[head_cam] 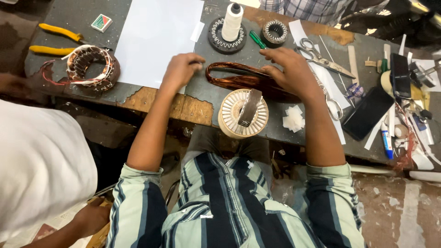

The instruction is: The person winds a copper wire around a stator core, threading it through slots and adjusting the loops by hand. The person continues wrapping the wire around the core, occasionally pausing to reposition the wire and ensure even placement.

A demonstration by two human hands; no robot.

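Note:
A bundle of copper wire coils point(234, 76) lies on the grey workbench point(78, 18) in front of me. My right hand point(291, 69) rests on the bundle's right end, fingers curled over it. My left hand point(181, 69) sits at the bottom right corner of a white paper sheet point(156, 36), fingers bent and pinching its edge, just left of the coils. Near the bench's front edge stands a round cream stator core point(242, 112) with a metal piece across its top.
A wound stator point(89, 69) and yellow pliers point(57, 39) lie at left. A thread spool point(232, 20), a small stator ring point(274, 32), scissors point(321, 57), a black phone point(367, 112) and pens crowd the right. Another person in white point(41, 165) stands at left.

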